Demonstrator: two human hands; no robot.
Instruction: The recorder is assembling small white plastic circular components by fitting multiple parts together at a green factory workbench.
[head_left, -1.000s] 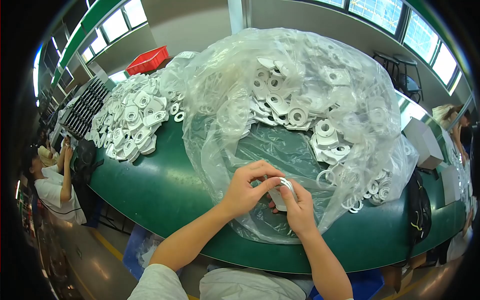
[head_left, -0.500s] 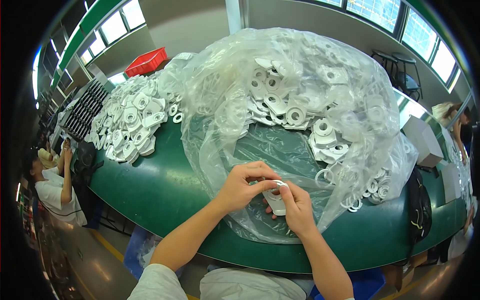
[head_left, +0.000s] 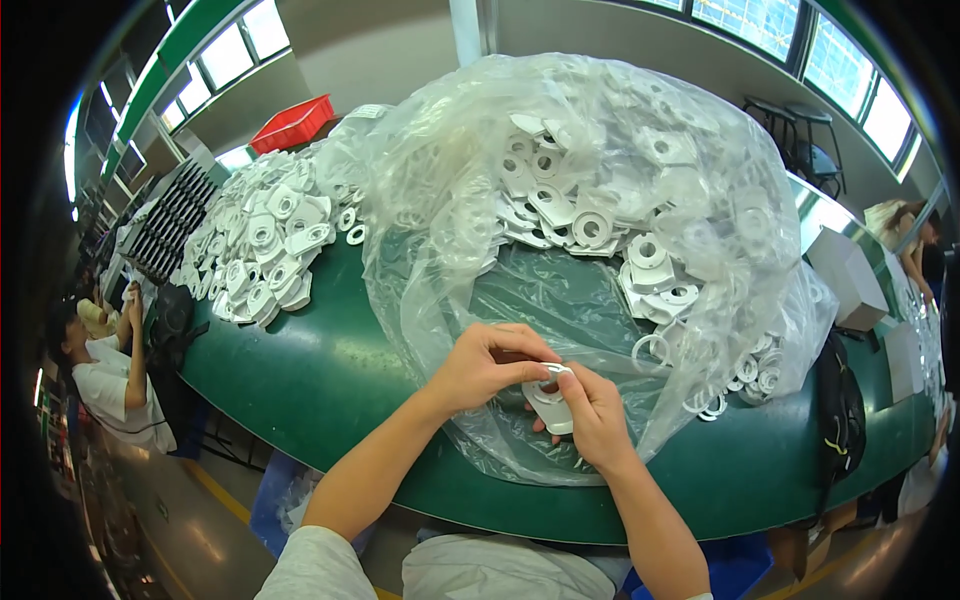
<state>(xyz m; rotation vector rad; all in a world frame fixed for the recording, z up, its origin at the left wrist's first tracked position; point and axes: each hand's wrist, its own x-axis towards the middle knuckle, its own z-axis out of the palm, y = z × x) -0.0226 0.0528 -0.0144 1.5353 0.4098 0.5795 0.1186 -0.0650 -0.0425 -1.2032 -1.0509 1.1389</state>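
Both hands work together at one small white part (head_left: pixel 552 413), which is above the worktop (head_left: pixel 285 385), over the near side of a clear plastic bag (head_left: pixel 420 325). If I take this part as the centre of a clock, the left hand (head_left: pixel 478 372) is at 10 o'clock, and its thumb and forefinger are nearly closed, with the tips pinching the upper rim of the part. The right hand (head_left: pixel 600 418) is at about 3 o'clock; its fingers are also closed on the part, with the thumb pressing on the upper right edge. The part is tilted, its round end with the hole up and its flat end toward the person; I cannot tell if the rim at the top is a separate ring. At 12 to 1 o'clock, a heap of similar white pieces (head_left: pixel 592 232) lies inside the bag, and at 3 o'clock there are some loose white rings (head_left: pixel 770 378). At 10 o'clock lies another pile of white pieces (head_left: pixel 262 255), with a red tray (head_left: pixel 292 126) behind it. A white box (head_left: pixel 846 283) stands at 2 o'clock. Below the worktop, a blue bin (head_left: pixel 268 497) is at 8 o'clock, and at 9 o'clock a co-worker (head_left: pixel 112 390) is well apart.
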